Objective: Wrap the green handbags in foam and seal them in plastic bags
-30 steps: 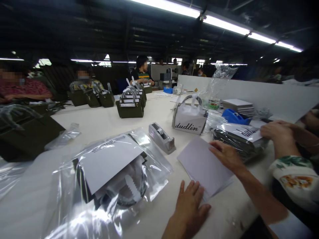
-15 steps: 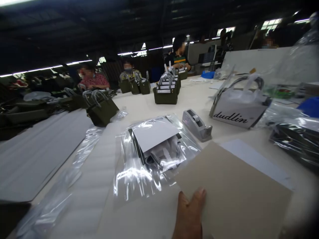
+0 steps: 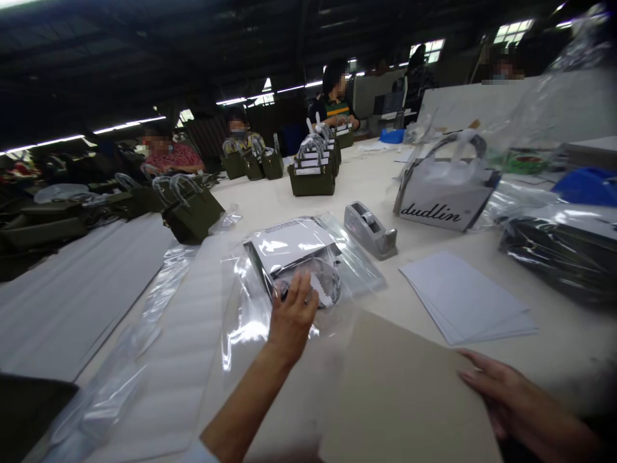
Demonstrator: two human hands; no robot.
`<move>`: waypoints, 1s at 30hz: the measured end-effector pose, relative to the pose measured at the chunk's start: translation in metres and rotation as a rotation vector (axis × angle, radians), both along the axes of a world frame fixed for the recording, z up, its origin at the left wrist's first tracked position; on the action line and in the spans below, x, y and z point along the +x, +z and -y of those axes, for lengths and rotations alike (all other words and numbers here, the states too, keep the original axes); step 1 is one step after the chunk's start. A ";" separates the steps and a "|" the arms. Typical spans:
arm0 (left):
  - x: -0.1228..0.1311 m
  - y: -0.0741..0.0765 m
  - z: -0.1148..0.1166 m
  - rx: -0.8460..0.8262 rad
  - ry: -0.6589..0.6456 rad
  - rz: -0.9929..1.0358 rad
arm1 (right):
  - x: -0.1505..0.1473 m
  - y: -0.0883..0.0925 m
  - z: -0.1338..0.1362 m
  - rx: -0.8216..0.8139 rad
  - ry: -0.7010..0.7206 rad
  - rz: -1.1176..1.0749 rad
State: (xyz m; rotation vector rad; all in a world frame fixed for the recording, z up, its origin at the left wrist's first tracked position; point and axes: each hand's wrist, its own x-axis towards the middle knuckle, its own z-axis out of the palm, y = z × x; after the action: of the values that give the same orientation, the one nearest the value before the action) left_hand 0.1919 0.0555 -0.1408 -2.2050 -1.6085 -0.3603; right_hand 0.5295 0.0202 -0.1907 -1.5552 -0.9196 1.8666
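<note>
My left hand (image 3: 295, 314) rests with outstretched fingers on a clear plastic bag (image 3: 241, 321), over the handle end of the packed handbag (image 3: 260, 273) inside it. A white printed card (image 3: 292, 244) covers part of that handbag. On the right, my right hand (image 3: 496, 386) grips the edge of a grey-brown cardboard sheet (image 3: 409, 392), thumb on top and the other fingers mostly hidden beneath. The sheet's lower end runs out of view.
A tape dispenser (image 3: 370, 230) stands behind the bag, beside a handbag with a "dudlin" card (image 3: 438, 206). White sheets (image 3: 463, 299) lie on the right. Dark green handbags (image 3: 312, 180) stand farther back, near co-workers. Foam sheets (image 3: 159, 373) and plastic-wrapped goods (image 3: 563, 257) flank the work area.
The cardboard sheet has moved down and left, uncovering more of the white sheets. My left hand has gone from the cardboard to the bagged handbag. My right hand has come into view holding the cardboard.
</note>
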 end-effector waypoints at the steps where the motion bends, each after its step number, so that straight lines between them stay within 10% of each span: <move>1: -0.004 0.003 -0.007 -0.028 -0.015 -0.052 | -0.021 0.006 -0.003 -0.020 0.052 -0.116; 9: -0.013 0.043 -0.026 -0.263 -0.052 -0.141 | -0.091 0.027 -0.035 0.061 -0.088 -0.247; 21: -0.013 0.050 -0.033 -0.284 -0.049 -0.142 | -0.148 0.047 -0.044 0.118 -0.276 -0.276; 30: -0.028 0.069 -0.051 -0.289 -0.019 -0.052 | -0.128 0.047 -0.064 0.230 -0.251 -0.032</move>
State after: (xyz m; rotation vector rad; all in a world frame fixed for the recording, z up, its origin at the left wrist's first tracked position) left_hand 0.1643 0.1062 -0.0715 -2.4186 -1.7024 -0.0767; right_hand 0.4013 0.0844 -0.1434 -1.4248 -0.8479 1.5491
